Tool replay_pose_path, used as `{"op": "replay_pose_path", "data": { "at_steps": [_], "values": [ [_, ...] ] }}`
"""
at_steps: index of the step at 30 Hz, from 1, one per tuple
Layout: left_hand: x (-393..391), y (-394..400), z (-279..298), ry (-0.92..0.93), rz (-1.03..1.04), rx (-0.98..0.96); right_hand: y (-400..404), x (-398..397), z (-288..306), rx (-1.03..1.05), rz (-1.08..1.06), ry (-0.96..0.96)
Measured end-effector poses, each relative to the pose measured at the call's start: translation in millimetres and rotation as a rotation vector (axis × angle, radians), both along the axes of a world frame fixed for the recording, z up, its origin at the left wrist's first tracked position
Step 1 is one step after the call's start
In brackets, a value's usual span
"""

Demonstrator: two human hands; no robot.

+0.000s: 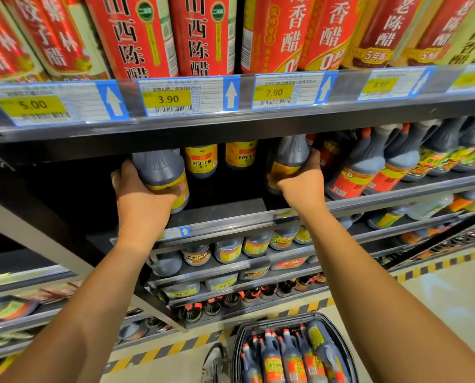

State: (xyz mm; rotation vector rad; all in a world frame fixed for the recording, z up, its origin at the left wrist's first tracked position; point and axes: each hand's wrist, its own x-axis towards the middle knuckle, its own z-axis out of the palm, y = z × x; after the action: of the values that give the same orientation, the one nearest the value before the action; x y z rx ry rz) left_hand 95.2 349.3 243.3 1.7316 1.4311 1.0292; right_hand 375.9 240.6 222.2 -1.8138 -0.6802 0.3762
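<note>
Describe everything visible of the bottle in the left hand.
The bottle is dark and plastic-looking, with a ribbed shoulder and a yellow label round its lower body. Its neck and cap are hidden behind the shelf above. It leans slightly. The left hand grips its lower half, fingers curled round it.

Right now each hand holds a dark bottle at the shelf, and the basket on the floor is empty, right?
No: the basket is not empty; the head view shows red-capped bottles packed in it. The rest is right: the left hand holds the left bottle and the right hand the right bottle, at the shelf.
</note>
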Motion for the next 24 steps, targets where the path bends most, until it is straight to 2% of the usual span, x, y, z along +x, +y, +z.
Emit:
{"op": "replay_pose_path", "data": {
  "at_steps": [3,6,10,16,24],
  "values": [
    [-4.4,19.4,-2.4,-0.001,0.005,-0.011,9.8,-1.2,0.0,0.011,-0.093,-0.085],
    [-5.5,36.8,-9.9,-0.059,0.075,0.029,23.6,-1.2,7.1,0.013,-0.095,-0.112],
    [6.3,41.8,-6.8,-0.072,0.168,0.061,46.3,7.5,13.5,-0.144,-0.104,-0.153],
    [13.0,45.9,-12.7,-0.053,0.118,0.101,56.8,13.7,11.6,-0.116,-0.127,-0.158],
    [24.0,56.7,-12.6,0.017,0.134,0.056,64.3,18.6,10.2,-0.088,-0.102,-0.209]
  ]
}}
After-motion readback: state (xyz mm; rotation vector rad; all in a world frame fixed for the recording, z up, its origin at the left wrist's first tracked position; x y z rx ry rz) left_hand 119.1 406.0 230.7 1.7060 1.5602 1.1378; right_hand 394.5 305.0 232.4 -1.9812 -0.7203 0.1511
